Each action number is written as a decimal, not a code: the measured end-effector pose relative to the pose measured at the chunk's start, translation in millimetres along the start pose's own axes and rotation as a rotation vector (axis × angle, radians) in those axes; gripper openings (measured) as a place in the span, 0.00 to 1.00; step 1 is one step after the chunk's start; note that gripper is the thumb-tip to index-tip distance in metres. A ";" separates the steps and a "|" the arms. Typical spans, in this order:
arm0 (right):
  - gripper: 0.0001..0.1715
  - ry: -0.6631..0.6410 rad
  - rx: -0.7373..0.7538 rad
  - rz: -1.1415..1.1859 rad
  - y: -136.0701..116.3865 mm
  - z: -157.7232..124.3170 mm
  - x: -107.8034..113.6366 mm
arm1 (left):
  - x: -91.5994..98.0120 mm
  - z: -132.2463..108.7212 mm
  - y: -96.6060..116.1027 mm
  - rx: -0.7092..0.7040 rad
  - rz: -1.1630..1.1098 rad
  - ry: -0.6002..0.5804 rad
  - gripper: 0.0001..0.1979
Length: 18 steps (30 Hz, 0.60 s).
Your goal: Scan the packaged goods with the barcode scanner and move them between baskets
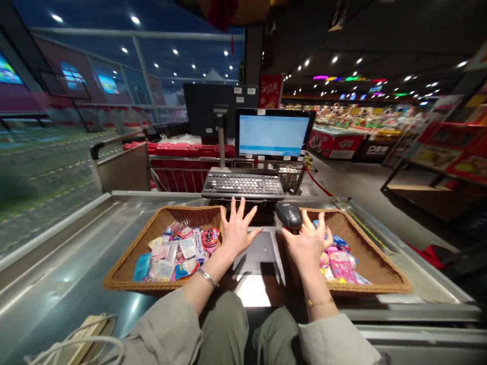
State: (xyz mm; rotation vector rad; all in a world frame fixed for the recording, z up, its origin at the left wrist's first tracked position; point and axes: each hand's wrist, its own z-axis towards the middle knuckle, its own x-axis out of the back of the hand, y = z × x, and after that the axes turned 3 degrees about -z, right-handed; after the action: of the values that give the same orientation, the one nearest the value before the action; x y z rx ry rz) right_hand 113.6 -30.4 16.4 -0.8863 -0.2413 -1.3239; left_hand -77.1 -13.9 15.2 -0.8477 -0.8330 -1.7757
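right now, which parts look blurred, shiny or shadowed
Head view: the green area at left and the red display at right are smeared; head view: glare on the metal counter, dark shadows on the grey panel; head view: the keyboard and black scanner look clearer, but text on the screen is unreadable.

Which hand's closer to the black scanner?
Right. The right hand is right at the black scanner, on its near side; whether it grips is unclear. The left hand is apart from it, farther left, fingers spread.
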 end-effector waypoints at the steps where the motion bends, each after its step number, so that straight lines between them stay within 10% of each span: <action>1: 0.19 -0.016 0.016 0.014 -6.5 -2.1 -4.2 | 3.0 -3.4 -9.5 0.009 0.011 0.002 0.33; 18: 0.14 -0.205 0.137 0.100 -76.4 -43.6 -53.8 | 18.2 -53.2 -174.1 0.078 0.106 -0.193 0.30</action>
State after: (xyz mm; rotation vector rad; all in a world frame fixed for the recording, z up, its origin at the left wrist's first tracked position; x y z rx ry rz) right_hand 15.6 -19.1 -13.6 -0.9067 -0.4370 -1.1105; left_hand -255.4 -13.9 -25.8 -1.0043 -0.9586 -1.5761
